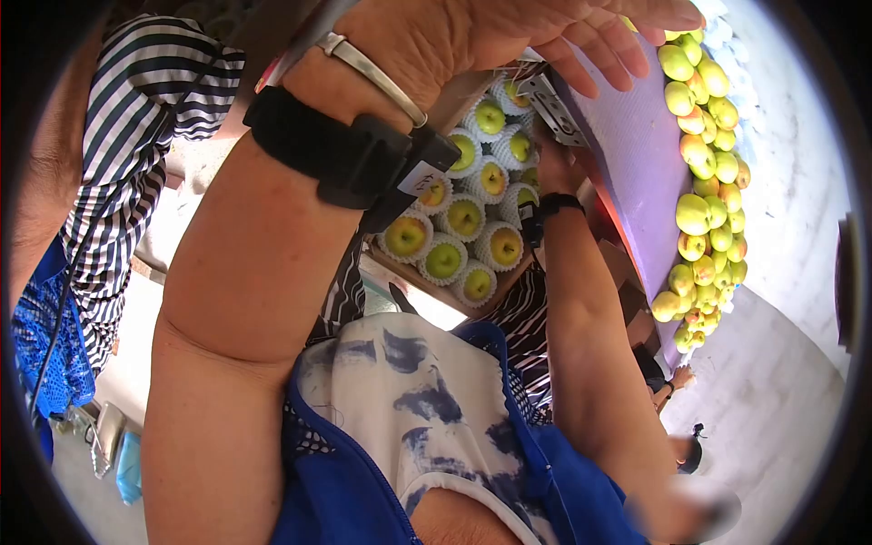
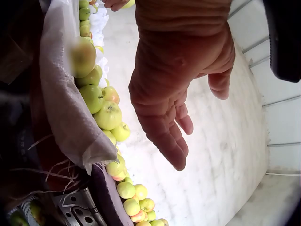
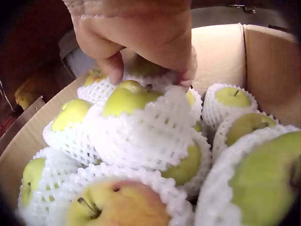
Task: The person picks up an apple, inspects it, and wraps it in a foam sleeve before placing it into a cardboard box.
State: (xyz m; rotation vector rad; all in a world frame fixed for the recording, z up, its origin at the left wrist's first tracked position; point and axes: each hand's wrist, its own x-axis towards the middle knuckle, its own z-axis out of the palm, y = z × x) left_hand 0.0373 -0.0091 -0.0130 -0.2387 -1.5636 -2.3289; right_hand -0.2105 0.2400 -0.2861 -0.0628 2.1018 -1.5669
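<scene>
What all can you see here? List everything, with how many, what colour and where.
Netted apples: over a dozen, green-yellow, some blushed red, in the box
Cardboard box: one, brown, below the right hand
Loose apples: dozens, yellow-green, some reddish, along the purple surface
Purple surface: one, beside the box
Metal plate: one, silver, at the purple surface's edge
White sheet: one, beside the loose apples
Striped clothing: black and white, on someone at the head view's left
Bracelet: one, silver, left wrist
Wrist straps: two, black, one per wrist
Left hand: one, open, near the loose apples
Right hand: one, gripping a netted apple
</scene>
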